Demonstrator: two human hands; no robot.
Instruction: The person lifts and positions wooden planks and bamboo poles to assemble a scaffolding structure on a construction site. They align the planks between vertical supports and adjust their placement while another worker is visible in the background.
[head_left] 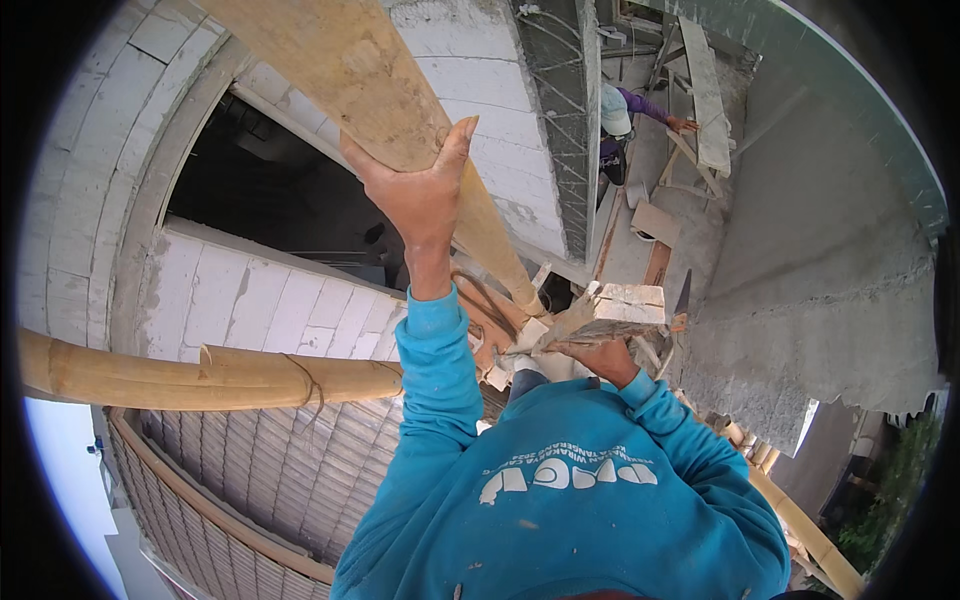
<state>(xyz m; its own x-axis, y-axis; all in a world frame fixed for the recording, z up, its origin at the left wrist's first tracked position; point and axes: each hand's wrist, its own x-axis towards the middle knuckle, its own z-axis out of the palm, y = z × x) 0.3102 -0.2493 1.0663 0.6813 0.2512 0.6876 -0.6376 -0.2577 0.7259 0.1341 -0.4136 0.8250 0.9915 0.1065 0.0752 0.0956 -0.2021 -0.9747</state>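
Observation:
My left hand [415, 195] is raised and wrapped round a thick bamboo pole [385, 85], the thumb on its right side and the other fingers mostly hidden behind it. The pole slants from the top left down toward my feet. Low in front of my body, my right hand [605, 358] grips the underside of a rough, pale slab-like piece [628, 303], cracked along its edge and smeared with grey; whether it is wood or block I cannot tell. Just right of it a handsaw [684, 297] stands with its dark blade upward.
A horizontal bamboo pole [210, 378] crosses at left above a tiled roof [270, 470]. A dark opening [280, 190] breaks the pale block wall [240, 290]. Well below, a person in a light cap [614, 110] reaches to a plank [705, 95]. A grey rendered wall [820, 260] rises at right.

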